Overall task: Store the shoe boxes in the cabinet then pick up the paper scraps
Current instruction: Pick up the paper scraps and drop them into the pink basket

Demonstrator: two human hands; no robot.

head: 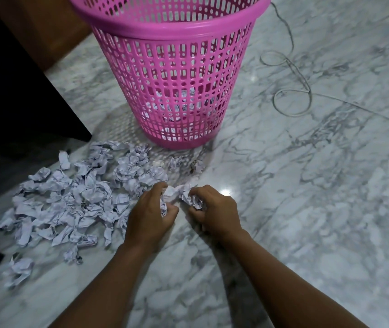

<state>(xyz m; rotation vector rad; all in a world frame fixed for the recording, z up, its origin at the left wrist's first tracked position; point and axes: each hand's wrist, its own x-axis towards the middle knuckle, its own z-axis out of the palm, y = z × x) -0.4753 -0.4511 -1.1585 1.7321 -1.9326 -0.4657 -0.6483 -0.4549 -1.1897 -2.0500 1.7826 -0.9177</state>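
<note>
Two bare forearms reach in from the bottom edge over the marble floor (307,209). The left hand (149,214) has fingers and thumb curled round a crumpled scrap (164,207), so its grip is closed on paper. The right hand (214,209), just beside it, pinches a second scrap (192,200) the same way, and a bit of white paper lies between the two hands. To the left of the hands the paper scraps (75,197) lie in a loose heap on the floor, all crushed and printed with dark marks. The heap's long axis runs from the lower left up toward the foot of the basket, and its near edge touches the left hand. One stray piece (19,271) lies apart at the lower left, and a small pair (198,165) sits just short of the basket. Beyond them the pink basket (177,74) stands upright with its mouth up, wider at the rim than at the base. More crumpled paper (177,107) shows through its slotted wall at the bottom. Nothing lies between the hands and the basket except those few scraps. A dark piece of furniture (11,91) borders the heap on the left, with a brown wooden panel (46,27) behind it. On the right a thin pale cable (293,100) lies in loops, well apart from the hands.
</note>
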